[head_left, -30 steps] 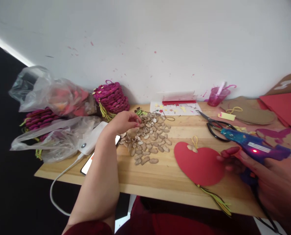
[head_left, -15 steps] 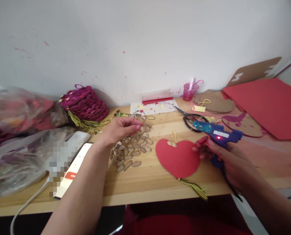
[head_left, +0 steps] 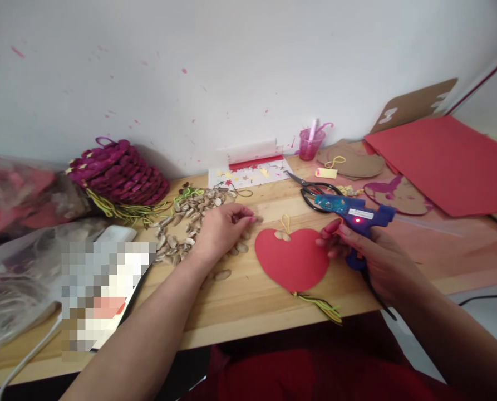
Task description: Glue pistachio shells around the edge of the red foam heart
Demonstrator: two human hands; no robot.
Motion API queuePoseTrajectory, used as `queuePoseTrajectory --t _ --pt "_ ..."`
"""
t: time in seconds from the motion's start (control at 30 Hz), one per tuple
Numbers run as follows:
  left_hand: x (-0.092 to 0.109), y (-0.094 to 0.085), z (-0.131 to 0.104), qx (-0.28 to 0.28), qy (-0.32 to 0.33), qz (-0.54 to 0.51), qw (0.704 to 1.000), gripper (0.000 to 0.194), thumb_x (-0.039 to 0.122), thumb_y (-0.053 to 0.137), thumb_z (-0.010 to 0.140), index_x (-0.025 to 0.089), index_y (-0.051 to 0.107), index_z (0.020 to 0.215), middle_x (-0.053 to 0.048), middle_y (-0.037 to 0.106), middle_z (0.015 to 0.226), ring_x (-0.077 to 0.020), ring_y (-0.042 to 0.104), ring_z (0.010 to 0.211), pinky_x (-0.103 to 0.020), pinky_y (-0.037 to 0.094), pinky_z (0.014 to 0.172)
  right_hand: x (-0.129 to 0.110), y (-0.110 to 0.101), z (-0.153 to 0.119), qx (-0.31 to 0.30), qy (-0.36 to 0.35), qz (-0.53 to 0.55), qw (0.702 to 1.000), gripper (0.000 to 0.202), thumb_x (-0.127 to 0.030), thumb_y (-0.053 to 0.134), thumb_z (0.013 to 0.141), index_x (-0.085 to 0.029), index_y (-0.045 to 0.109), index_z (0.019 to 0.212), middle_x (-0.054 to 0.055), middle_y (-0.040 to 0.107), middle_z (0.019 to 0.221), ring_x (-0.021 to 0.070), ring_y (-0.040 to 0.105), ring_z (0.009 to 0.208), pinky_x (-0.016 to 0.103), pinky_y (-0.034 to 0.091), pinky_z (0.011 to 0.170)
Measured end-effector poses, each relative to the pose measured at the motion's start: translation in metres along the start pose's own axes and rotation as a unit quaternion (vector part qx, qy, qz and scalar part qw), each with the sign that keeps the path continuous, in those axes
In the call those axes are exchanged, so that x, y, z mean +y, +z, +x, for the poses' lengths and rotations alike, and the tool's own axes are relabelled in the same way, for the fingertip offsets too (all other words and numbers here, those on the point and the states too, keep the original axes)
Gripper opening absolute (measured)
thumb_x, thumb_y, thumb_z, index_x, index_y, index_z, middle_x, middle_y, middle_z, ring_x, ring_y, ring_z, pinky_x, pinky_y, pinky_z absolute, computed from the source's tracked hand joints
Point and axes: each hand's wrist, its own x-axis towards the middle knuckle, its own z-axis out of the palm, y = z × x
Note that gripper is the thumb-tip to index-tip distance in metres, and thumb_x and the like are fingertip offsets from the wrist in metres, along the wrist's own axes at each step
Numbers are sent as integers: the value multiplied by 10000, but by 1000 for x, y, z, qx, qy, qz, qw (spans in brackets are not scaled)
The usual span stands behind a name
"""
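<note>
My left hand (head_left: 225,231) is over the scattered peanut shells (head_left: 177,242), its thumb and fingertips pinched on a small shell piece. In my right hand (head_left: 369,253) is a blue glue gun (head_left: 360,217) with a lit red light, its teal nozzle pointing left. The fingertips of that hand are at the right edge of a red heart (head_left: 292,264). Two shell pieces (head_left: 282,235) lie at the heart's top notch, below a yellow loop. A yellow-green tassel hangs from its lower tip.
Black scissors (head_left: 310,192) lie behind the heart. A pink cup (head_left: 310,146) and a star-covered sheet (head_left: 252,174) are near the wall. Red card (head_left: 444,164) is at right. A purple craft piece (head_left: 123,172), plastic bags (head_left: 18,278) and a phone (head_left: 127,301) are at left.
My left hand has moved right, toward the heart, and shells behind it are now uncovered. The whole view has shifted somewhat. My right hand still has the glue gun beside the heart.
</note>
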Motion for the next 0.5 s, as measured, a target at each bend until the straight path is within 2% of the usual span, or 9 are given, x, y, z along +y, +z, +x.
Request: queuePoseTrajectory --t 0.1,0.17,0.3,0.4,0.47,0.5 --pt "-2 -12 1 59 54 86 993 187 368 684 853 233 780 938 9 718 673 -121 600 545 -224 397 496 0 0 0 -1 -3 -4 1000 260 -433 792 806 -184 733 853 55 765 804 134 675 658 200 548 608" --pt "-3 -24 2 99 82 107 986 232 423 664 870 226 787 872 8 705 664 -132 594 584 -236 386 521 0 0 1 1 -4 -3 1000 265 -436 797 798 -184 732 847 55 767 808 127 671 649 190 548 600" --pt "-6 -52 2 165 45 81 982 409 546 610 883 192 783 772 -2 650 567 -141 544 537 -256 361 504 1 -1 0 3 -5 -5 1000 271 -446 801 789 -188 740 847 53 765 810 130 677 655 182 555 593" --pt "-8 -67 0 181 67 47 980 327 447 672 850 190 798 1008 -30 748 769 -150 594 630 -258 424 586 4 -4 0 11 -2 -9 1000 263 -442 821 764 -201 754 845 47 765 830 140 693 675 178 569 589" --pt "-9 -73 -1 174 93 55 979 430 380 707 822 192 738 1207 -47 773 905 -152 611 684 -263 448 646 7 -6 1 21 -3 -12 1000 265 -445 832 745 -210 763 845 48 766 845 158 707 701 184 585 589" --pt "-10 -75 -1 170 99 75 978 451 374 709 821 191 725 1233 -52 775 929 -153 613 694 -267 449 662 8 -7 3 23 -3 -16 1000 269 -447 835 736 -212 767 846 47 765 839 159 706 690 187 591 587"
